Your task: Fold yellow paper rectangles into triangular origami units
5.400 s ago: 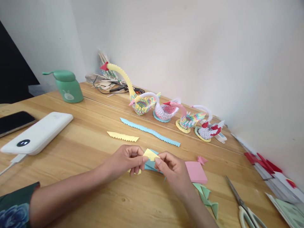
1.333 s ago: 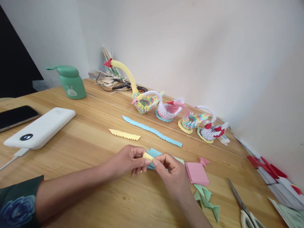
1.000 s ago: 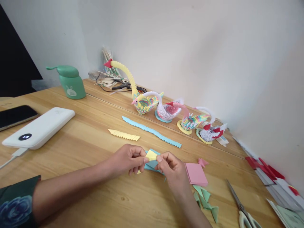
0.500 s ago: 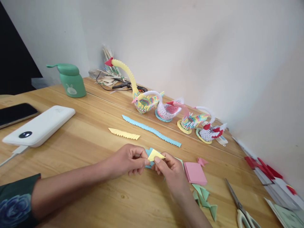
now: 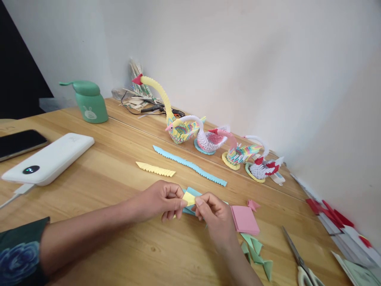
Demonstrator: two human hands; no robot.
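Observation:
Between my two hands is a small yellow folded paper piece (image 5: 188, 198). My left hand (image 5: 166, 200) pinches its left end between thumb and fingers. On its right side, my right hand (image 5: 212, 210) grips it with thumb and forefinger. Behind and below the fingers lie blue paper sheets (image 5: 193, 191), partly hidden. To the right of my right hand rests a stack of pink paper squares (image 5: 245, 219), with a small pink folded piece (image 5: 253, 205) by its far corner. Several green folded paper pieces (image 5: 255, 248) lie in front of the stack.
A yellow paper strip (image 5: 155, 169) and a longer blue strip (image 5: 189, 163) lie beyond my hands. Several paper swans (image 5: 208, 139) stand along the wall. Scissors (image 5: 299, 254) lie at right; a power bank (image 5: 50, 159), phone (image 5: 22, 143) and green bottle (image 5: 91, 103) at left.
The yellow paper showed a broad triangular shape before; now it looks smaller and more four-sided, with its right point covered by my right fingers. Both hands stay in nearly the same place.

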